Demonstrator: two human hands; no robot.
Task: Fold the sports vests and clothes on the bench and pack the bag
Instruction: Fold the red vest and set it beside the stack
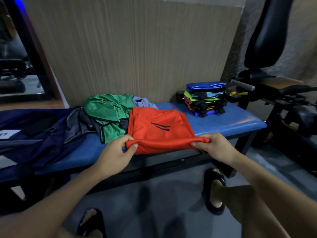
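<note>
**Both hands grip the near edge of a red garment on the bench**

At the front edge of the blue bench (223, 121), the left hand (114, 152) pinches the near left corner of a red garment (159, 129), thumb on top and fingers curled under the cloth. The right hand (215, 146) is clenched on the near right corner in the same way, so the near edge of the fabric is stretched between the two hands and lifted slightly off the padding. The rest of the red garment lies flat on the bench top, already doubled over in layers, with two short black stripes showing on its upper face.

Just behind and to the left of it, touching its far left edge, sits a crumpled green garment (107, 110) with black trim. A pale blue cloth (143, 102) pokes out between the green piece and the wall panel, and a dark grey garment (77, 122) lies rumpled to the left of the green one. Further left, a navy bag (34, 134) rests on the bench, overlapped by the grey cloth.

Toward the right end of the bench, well apart from the red garment, stands a neat stack of folded vests (205, 98) in mixed bright colours with black trim, a blue one on top. Black gym equipment (274, 93) stands beyond the right end. Below the bench, the person's feet in black slides (214, 191) rest on the grey floor.
</note>
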